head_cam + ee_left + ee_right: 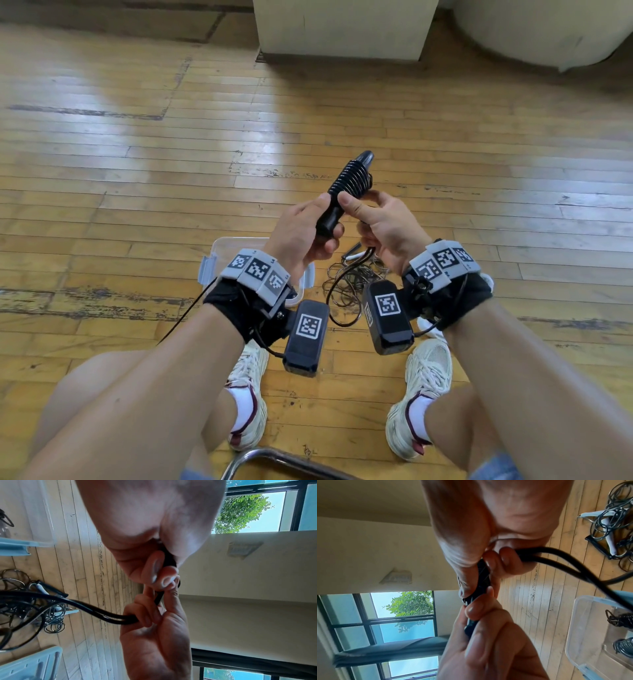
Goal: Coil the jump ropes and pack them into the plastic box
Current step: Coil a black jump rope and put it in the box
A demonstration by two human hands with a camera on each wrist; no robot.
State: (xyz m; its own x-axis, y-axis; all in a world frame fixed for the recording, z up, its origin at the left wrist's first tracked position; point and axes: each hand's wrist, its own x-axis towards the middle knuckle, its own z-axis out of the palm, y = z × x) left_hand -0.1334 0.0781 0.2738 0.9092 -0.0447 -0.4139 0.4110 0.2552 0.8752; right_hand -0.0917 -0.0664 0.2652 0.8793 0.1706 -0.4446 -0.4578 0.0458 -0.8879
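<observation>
A black jump rope (349, 181), its cord wound in tight turns round the paired handles, is held up over the floor. My left hand (308, 229) grips the lower end of the handles (169, 558). My right hand (370, 216) pinches the bundle with thumb on top, and its curled fingers hold the loose black cord (539, 555), which trails down to the floor. The clear plastic box (222, 245) lies under my left wrist; in the right wrist view the box (573, 628) holds two coiled ropes (623, 619).
A tangle of thin ropes with white and black handles (352, 277) lies on the wooden floor right of the box. The box's pale blue lid (34, 662) lies nearby. My shoes (424, 387) and a chair's metal frame (267, 455) are below; a cream cabinet base (342, 31) stands ahead.
</observation>
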